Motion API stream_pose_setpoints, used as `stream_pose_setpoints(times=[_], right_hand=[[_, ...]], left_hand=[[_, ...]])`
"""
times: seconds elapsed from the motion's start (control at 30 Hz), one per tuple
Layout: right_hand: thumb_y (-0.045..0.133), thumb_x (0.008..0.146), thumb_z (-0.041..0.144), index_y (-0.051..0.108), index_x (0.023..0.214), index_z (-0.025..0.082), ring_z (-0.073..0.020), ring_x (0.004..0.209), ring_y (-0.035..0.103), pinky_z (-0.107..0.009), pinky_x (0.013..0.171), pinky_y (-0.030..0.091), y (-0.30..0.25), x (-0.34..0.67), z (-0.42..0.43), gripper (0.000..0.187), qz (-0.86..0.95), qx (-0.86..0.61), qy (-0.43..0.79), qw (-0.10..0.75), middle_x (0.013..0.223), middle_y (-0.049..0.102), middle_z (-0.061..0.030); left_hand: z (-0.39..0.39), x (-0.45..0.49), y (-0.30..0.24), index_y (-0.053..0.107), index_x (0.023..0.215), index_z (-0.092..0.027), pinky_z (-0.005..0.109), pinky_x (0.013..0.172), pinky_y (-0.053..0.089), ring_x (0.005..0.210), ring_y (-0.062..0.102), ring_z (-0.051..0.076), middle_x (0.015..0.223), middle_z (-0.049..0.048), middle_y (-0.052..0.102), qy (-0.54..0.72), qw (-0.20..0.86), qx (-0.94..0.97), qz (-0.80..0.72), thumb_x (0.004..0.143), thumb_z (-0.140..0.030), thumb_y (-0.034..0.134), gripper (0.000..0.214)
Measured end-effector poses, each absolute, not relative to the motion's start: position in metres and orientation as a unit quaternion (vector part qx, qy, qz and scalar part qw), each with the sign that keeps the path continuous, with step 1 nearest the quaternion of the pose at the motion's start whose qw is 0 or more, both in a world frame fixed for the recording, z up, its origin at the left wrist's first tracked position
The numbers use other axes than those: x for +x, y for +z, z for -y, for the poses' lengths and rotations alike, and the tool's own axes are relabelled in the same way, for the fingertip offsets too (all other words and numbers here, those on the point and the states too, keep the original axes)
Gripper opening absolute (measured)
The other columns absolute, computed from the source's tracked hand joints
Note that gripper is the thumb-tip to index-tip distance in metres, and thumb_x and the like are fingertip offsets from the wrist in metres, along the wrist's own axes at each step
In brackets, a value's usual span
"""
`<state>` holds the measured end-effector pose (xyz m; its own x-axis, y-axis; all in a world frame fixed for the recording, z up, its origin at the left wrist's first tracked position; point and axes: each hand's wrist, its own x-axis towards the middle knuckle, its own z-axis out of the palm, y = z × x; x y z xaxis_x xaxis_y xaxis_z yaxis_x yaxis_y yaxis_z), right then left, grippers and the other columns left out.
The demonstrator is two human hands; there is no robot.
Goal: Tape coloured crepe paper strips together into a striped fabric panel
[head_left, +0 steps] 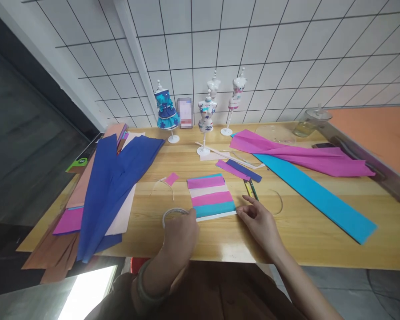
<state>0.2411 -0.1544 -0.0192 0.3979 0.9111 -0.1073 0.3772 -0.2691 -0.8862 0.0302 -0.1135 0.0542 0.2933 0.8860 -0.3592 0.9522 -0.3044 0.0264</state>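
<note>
A striped sheet of crepe paper in pink, white and turquoise lies flat in front of me. A strip of white tape runs along its near edge. My left hand is closed at the strip's left end, and its fingertips are partly hidden. Just behind that hand shows the rim of a tape roll; whether the palm also grips the roll I cannot tell. At the right end, my right hand pinches the strip at the sheet's corner, its index finger raised.
Blue crepe paper tops a stack at left. Pink paper and a turquoise strip lie right. Beyond the sheet are paper strips and a yellow-black cutter. Small mannequins, a phone and a glass jar stand behind.
</note>
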Motion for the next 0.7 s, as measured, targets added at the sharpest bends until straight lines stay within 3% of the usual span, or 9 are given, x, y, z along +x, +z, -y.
stream_pose_setpoints(times=[0.7], right_hand=[[0.058, 0.073, 0.035, 0.046, 0.124, 0.012, -0.0191, 0.071, 0.063, -0.034, 0.076, 0.045, -0.018, 0.239, 0.153, 0.057, 0.42, -0.71, 0.347, 0.447, 0.07, 0.066, -0.001]], left_hand=[[0.103, 0.024, 0.043, 0.052, 0.096, -0.018, 0.031, 0.062, 0.039, 0.077, 0.064, 0.025, 0.08, 0.0098, 0.066, -0.126, 0.148, 0.788, -0.584, 0.086, -0.024, 0.037, 0.018]])
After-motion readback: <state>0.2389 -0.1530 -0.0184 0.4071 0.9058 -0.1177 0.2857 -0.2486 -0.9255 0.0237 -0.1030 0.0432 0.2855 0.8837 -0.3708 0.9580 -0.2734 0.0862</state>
